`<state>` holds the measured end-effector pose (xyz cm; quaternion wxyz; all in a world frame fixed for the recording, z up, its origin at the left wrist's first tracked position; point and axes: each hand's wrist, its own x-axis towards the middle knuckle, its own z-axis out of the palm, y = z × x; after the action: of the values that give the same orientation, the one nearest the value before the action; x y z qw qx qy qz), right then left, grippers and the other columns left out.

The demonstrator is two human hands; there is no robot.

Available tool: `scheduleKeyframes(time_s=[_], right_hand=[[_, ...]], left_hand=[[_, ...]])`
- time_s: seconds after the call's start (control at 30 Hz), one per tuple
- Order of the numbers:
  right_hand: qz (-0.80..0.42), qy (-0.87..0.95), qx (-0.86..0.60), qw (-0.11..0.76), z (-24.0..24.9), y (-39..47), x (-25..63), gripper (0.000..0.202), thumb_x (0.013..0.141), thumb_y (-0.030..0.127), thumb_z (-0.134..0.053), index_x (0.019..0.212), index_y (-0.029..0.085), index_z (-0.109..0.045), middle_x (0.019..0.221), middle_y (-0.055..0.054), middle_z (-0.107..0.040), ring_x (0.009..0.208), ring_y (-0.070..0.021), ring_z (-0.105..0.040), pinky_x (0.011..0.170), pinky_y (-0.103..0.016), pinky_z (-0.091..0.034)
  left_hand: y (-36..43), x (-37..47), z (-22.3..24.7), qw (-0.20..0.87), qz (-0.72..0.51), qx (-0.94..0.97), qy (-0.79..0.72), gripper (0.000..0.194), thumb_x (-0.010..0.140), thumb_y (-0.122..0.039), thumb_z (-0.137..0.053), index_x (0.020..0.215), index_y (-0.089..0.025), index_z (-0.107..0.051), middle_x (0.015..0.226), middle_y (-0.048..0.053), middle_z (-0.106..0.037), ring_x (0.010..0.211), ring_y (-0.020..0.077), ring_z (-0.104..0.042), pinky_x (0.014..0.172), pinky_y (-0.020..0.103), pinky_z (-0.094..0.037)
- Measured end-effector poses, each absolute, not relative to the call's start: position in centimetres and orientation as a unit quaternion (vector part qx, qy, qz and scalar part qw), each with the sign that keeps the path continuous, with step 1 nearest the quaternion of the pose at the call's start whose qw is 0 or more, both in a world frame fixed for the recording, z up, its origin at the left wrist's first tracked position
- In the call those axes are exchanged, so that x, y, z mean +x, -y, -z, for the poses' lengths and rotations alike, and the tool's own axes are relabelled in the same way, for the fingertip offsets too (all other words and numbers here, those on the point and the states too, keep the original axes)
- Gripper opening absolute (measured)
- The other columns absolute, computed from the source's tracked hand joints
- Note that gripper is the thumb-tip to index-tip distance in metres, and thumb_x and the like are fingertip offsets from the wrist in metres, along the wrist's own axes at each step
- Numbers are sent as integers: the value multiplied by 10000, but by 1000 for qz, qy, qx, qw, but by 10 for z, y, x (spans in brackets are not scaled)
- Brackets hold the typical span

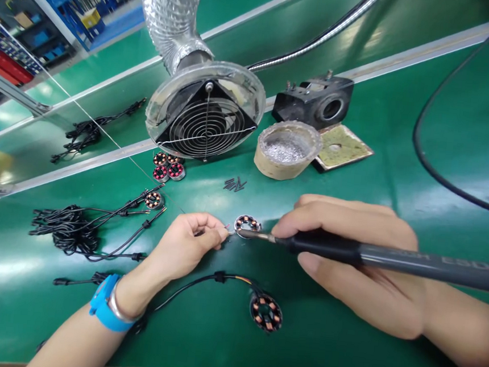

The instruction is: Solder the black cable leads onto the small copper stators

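My right hand (361, 262) grips a soldering iron (391, 262) like a pen. Its metal tip points left and lies at the edge of a small ring-shaped motor stator (247, 225) with copper coils, on the green bench. On the stator's left side, my left hand (192, 242) is closed in a pinch on a thin wire (230, 231), mostly hidden by the fingers. Whether the wire touches the stator or the iron's tip is too small to tell. Closer to me lies another stator (266, 312), joined to a black cable (188, 284).
A fume extractor fan (207, 117) on a silver duct stands behind my hands. Right of it are a round tub (288, 150), a sponge tray (344, 148) and a black iron stand (314, 101). Black cables (69, 228), several stators (169, 168) and short black tubes (235, 184) lie about.
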<state>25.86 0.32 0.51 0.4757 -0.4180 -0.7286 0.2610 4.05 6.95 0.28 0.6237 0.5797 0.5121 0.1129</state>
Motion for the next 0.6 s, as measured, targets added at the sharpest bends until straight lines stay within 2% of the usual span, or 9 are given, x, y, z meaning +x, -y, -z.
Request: scheduleKeyframes(time_s=[0.17, 0.6], right_hand=[[-268, 722, -415, 484, -4, -4, 256, 226, 780, 98, -483, 900, 236, -616, 682, -13, -573, 556, -135, -541, 500, -294, -416], [-252, 746, -356, 503, 0, -2, 253, 240, 754, 65, -475, 916, 167, -622, 607, 12, -473, 519, -115, -414, 495, -270, -319]], left_hand=[[-69, 40, -2, 624, -112, 581, -511, 217, 786, -318, -632, 662, -147, -578, 608, -33, -550, 579, 83, -448, 583, 214, -358], [-70, 42, -3, 623, -114, 577, -516, 189, 778, -295, -637, 671, -145, -596, 602, -31, -565, 570, 82, -461, 576, 209, -364]])
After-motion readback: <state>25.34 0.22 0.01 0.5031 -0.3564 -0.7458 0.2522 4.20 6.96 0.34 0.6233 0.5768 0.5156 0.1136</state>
